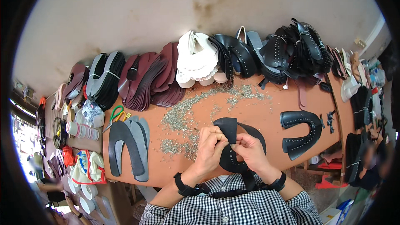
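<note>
A black U-shaped shoe upper (228,128) is held up over the near middle of the table. My left hand (210,146) is closed on its left end, fingers bent and thumb pressed against the edge. My right hand (251,151) pinches the same piece close to the left fingertips. Whether a small stud sits between the fingers is too small to tell. Many small metal studs (179,118) lie scattered beyond and to the left of my hands. A stack of studded black uppers (302,133) lies to the right.
Plain grey and black uppers (129,150) lie at the left, near green-handled scissors (118,112). Bundles of maroon uppers (146,77), white uppers (196,60) and black uppers (279,52) line the wall side. Thread cones (82,131) stand left; small black pieces (330,121) lie right.
</note>
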`<state>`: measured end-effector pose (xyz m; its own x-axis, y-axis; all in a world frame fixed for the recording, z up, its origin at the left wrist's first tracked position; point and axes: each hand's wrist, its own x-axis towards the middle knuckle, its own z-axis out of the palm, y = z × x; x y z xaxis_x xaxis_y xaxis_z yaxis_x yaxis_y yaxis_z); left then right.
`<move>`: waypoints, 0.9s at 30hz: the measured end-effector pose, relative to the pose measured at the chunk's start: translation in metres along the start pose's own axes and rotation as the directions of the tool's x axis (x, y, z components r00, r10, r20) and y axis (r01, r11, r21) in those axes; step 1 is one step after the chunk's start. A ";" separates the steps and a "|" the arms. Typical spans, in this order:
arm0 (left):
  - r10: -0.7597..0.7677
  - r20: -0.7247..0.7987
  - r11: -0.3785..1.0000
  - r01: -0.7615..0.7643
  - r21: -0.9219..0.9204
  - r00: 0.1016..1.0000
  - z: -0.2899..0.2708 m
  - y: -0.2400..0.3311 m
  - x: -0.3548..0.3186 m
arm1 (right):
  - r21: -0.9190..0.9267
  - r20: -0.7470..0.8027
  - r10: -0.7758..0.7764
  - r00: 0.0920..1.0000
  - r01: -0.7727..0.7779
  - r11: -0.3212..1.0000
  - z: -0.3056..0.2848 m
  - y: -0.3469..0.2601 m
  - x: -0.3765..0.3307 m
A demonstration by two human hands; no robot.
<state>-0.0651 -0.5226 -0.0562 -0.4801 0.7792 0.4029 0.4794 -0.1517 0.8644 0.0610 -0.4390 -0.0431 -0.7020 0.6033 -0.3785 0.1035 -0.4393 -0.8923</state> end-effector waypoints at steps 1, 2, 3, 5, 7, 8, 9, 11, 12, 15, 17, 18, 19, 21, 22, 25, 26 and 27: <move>0.003 0.003 1.000 -0.003 0.000 1.000 0.001 0.000 0.001 | 0.002 -0.002 -0.003 1.000 0.003 1.000 0.001 -0.001 -0.001; 0.020 0.017 0.999 -0.020 0.034 1.000 0.001 0.001 0.003 | -0.014 0.014 -0.018 1.000 0.018 1.000 0.001 -0.002 -0.003; 0.035 0.032 0.997 -0.038 0.068 0.999 0.002 0.002 0.003 | -0.030 0.030 -0.033 0.999 0.034 0.999 0.001 -0.002 -0.005; 0.023 0.034 0.999 -0.024 0.043 0.999 0.006 0.001 0.003 | -0.049 0.024 -0.057 0.998 0.058 0.997 -0.001 -0.002 -0.007; 0.009 0.037 1.000 -0.010 0.023 0.999 0.008 -0.001 0.001 | -0.067 0.022 -0.081 0.996 0.082 0.994 0.000 -0.003 -0.008; -0.014 0.043 1.000 0.013 0.017 0.999 0.010 -0.004 0.000 | -0.061 0.018 -0.091 0.996 0.092 0.994 0.001 -0.005 -0.009; -0.036 0.049 0.999 0.036 0.010 0.998 0.010 -0.004 -0.001 | -0.056 0.015 -0.100 0.995 0.101 0.993 0.001 -0.006 -0.010; -0.030 0.072 0.999 0.028 0.030 0.997 0.010 -0.004 -0.001 | -0.089 0.016 -0.114 0.993 0.115 0.989 -0.002 -0.001 -0.009; -0.025 0.092 0.999 0.021 0.046 0.995 0.010 -0.004 -0.001 | -0.126 0.019 -0.125 0.992 0.126 0.984 -0.004 0.002 -0.008; -0.034 0.069 0.998 0.030 0.064 0.997 0.012 -0.001 -0.001 | -0.235 -0.009 -0.217 0.976 0.209 0.949 -0.002 0.007 -0.007; -0.105 0.074 0.994 0.106 -0.005 0.992 0.013 -0.005 -0.004 | -0.306 0.005 -0.257 0.967 0.246 0.920 -0.001 0.004 -0.005; -0.174 0.083 0.981 0.180 -0.075 0.981 0.013 -0.009 -0.006 | -0.375 0.023 -0.295 0.955 0.282 0.883 0.000 0.002 -0.004; -0.182 0.067 0.980 0.187 -0.069 0.981 0.017 -0.012 -0.006 | -0.375 0.040 -0.289 0.956 0.282 0.883 -0.001 0.003 -0.004; -0.292 0.011 0.848 0.264 -0.460 0.956 0.026 -0.021 -0.009 | -0.323 0.017 -0.267 0.964 0.258 0.910 -0.003 0.007 -0.004; -0.312 0.083 0.770 0.303 -0.562 0.946 0.029 -0.029 -0.011 | -0.310 0.005 -0.278 0.961 0.266 0.913 -0.001 0.007 -0.005; -0.556 0.321 0.524 0.624 -0.580 0.766 0.022 -0.016 0.001 | -0.247 -0.001 -0.222 0.975 0.215 0.945 -0.006 0.009 -0.002; -0.527 0.296 0.538 0.583 -0.609 0.796 0.023 -0.015 0.002 | -0.340 0.034 -0.309 0.951 0.301 0.891 -0.010 0.012 0.000; -0.535 0.283 0.538 0.579 -0.612 0.796 0.022 -0.019 -0.001 | -0.340 0.048 -0.303 0.952 0.301 0.891 -0.010 0.013 0.002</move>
<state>-0.0580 -0.5071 -0.0799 -0.4309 0.8736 -0.2262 -0.4697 -0.0031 0.8828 0.0674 -0.4367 -0.0578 -0.7333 0.6754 -0.0781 0.1206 0.0162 -0.9926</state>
